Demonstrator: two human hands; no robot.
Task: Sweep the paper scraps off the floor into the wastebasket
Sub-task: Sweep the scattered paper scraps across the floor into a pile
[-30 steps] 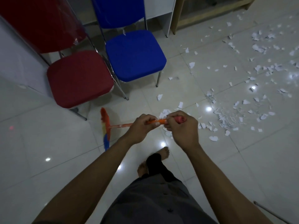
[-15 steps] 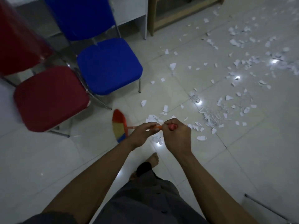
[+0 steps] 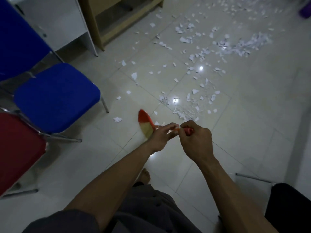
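**Broom** (image 3: 146, 125): orange head with pale bristles, set low over the floor (image 3: 252, 132) just ahead of the person, near the front leg of the blue chair (image 3: 55, 96). The hands hid most of the handle.

**Left hand** (image 3: 161, 137): fingers curled round the handle on the side nearer the head. They were blurred, so how firm the grip was could not be told.

**Right hand** (image 3: 196, 140): fingers clenched round the red end of the handle.

**Paper scraps** (image 3: 242, 46): a thick white drift lay toward the far right of the floor. Thinner scatter ran back to a loose cluster just beyond the broom head, with a few stray pieces beside the blue chair.

**Wastebasket**: not identified. A purple object (image 3: 305, 10) at the far right corner was cut off too much to name.

**Progress**: judged early. Some scraps were partly gathered into drifts, but none could be seen binned. The strays, the near cluster and the far drift were all left to sweep.

**Floor**: pale glossy tiles with grey joints and bright spots of reflected lamp light.

**Room**: dim. A red chair (image 3: 18, 148) stood at the left edge, with a white cabinet (image 3: 50, 22) and a wooden shelf unit (image 3: 117, 19) along the far side. A black seat (image 3: 289, 209) was at the near right corner, and a bare foot (image 3: 145, 175) showed between the arms
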